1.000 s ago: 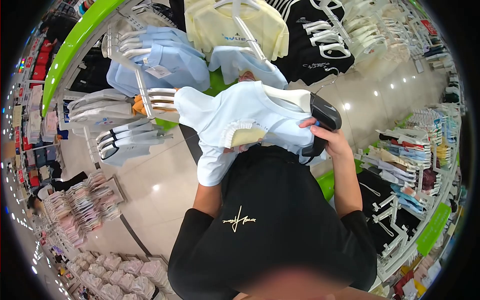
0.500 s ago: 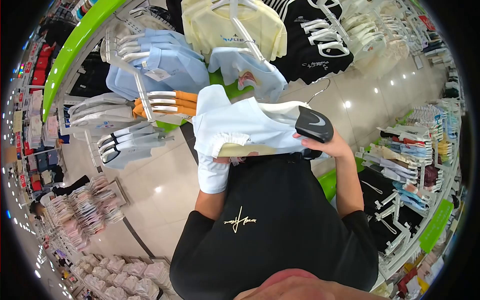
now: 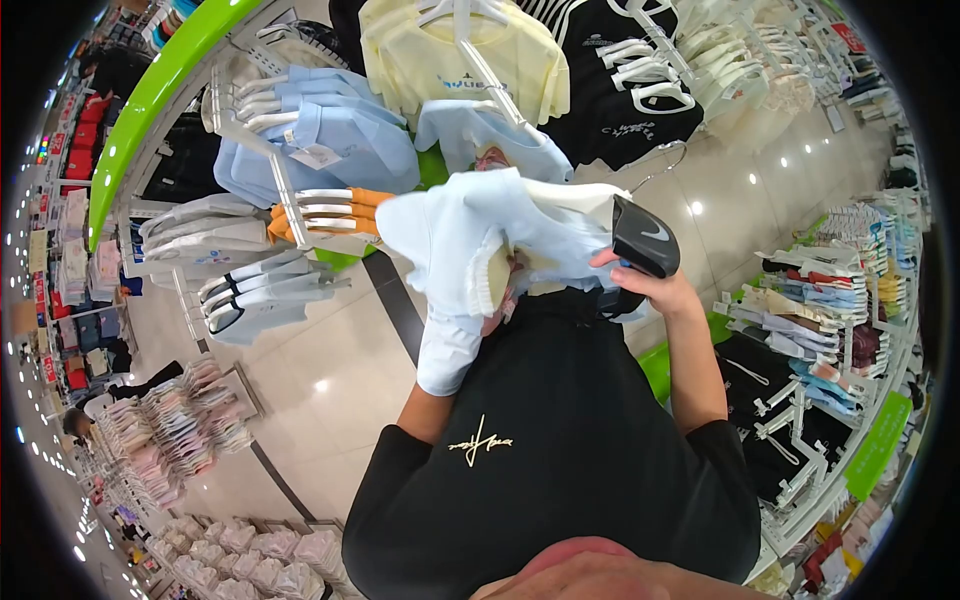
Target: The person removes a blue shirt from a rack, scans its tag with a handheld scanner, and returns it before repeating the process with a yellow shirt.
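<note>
Beneath the shirt, left hand hidden, grip unclear — right hand clasps black device.

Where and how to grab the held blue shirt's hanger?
Probably by the metal hook, coming from the picture's upper right: it juts bare beyond the shirt, whereas the white hanger lies partly inside the cloth.

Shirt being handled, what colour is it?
Mostly light blue; the shirt shows best in the head view.
</note>
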A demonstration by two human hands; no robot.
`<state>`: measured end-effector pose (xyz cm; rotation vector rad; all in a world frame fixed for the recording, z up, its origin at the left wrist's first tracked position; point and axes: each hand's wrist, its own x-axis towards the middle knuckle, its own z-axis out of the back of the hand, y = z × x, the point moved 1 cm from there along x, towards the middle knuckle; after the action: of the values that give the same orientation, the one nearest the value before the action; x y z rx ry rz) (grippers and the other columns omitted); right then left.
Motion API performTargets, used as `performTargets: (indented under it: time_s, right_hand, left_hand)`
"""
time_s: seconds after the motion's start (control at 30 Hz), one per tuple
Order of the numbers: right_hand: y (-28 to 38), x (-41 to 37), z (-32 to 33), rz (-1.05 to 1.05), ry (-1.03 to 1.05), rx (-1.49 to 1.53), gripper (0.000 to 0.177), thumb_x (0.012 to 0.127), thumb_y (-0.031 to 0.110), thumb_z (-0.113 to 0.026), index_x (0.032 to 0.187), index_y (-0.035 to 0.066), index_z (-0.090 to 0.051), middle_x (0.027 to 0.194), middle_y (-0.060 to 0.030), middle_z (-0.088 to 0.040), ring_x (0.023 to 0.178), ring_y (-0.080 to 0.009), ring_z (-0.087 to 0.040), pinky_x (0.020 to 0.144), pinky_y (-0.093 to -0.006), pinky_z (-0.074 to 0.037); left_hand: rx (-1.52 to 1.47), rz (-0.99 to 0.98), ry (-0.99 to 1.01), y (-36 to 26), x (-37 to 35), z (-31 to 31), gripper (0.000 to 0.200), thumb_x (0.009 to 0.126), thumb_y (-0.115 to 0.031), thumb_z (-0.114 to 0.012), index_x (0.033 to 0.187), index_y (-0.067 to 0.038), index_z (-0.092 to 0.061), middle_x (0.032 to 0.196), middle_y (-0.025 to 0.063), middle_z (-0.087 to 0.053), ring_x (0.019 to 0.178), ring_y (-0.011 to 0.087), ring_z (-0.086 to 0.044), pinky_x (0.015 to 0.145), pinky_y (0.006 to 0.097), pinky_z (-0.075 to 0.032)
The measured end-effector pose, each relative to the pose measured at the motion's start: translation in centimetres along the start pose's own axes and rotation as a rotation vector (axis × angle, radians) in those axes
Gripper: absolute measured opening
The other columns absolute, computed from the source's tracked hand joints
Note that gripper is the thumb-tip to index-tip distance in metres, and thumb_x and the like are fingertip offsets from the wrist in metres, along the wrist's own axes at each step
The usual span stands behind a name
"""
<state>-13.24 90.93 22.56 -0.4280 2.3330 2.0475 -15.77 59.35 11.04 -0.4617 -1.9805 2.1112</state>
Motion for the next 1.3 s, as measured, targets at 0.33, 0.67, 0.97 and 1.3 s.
performTargets:
  time_s: [0.33, 0.67, 0.97, 1.3]
  right_hand:
    - [0.2, -0.1, -1.1, -0.013, 0.16, -0.143, 0.049, 0.083, 0.001, -0.084, 0.127, -0.002, -0.063, 0.112, -0.0089, -0.074, 0.098, -0.0134, -0.068, 0.089, -0.0333, -0.056]
    - [-0.6, 0.2, -2.0, 0.036, -0.073, -0.003, 0.045, 0.088, 0.003, -0.08, 0.129, 0.003, -0.062, 0.11, -0.0079, -0.075, 0.1, -0.0134, -0.066, 0.084, -0.0306, -0.054]
    - [-0.8, -0.2, -0.6, 0.057, -0.208, 0.094, 0.033, 0.088, 0.008, -0.077, 0.119, 0.005, -0.066, 0.108, -0.008, -0.076, 0.103, -0.0139, -0.063, 0.092, -0.0318, -0.047]
    - [-1.1, 0.5, 1.0, -0.01, -0.475, 0.229, 0.028, 0.089, 0.019, -0.077, 0.111, 0.003, -0.071, 0.108, -0.0115, -0.075, 0.109, -0.0189, -0.065, 0.099, -0.0351, -0.048]
  left_hand:
    - [-0.362, 0.109, -0.05, -2.3, -0.8, 0.5, 0.037, 0.092, -0.001, -0.078, 0.124, -0.008, -0.061, 0.091, 0.0079, -0.066, 0.069, 0.0154, -0.064, 0.058, 0.0316, -0.057]
    - [0.15, 0.093, 0.106, -4.5, 0.4, 0.1, 0.03, 0.102, -0.005, -0.061, 0.132, -0.004, -0.06, 0.103, 0.0079, -0.07, 0.077, 0.0144, -0.066, 0.059, 0.0293, -0.053]
    - [-0.685, 0.102, 0.051, -4.9, 0.4, 0.4, 0.049, 0.107, -0.027, -0.053, 0.147, 0.0, -0.048, 0.13, 0.0165, -0.063, 0.112, 0.0263, -0.063, 0.094, 0.0402, -0.05]
    - [-1.018, 0.133, 0.065, -5.2, 1.7, 1.5, 0.07, 0.104, -0.043, -0.057, 0.158, -0.002, -0.038, 0.151, 0.0175, -0.053, 0.136, 0.0322, -0.055, 0.115, 0.0471, -0.045]
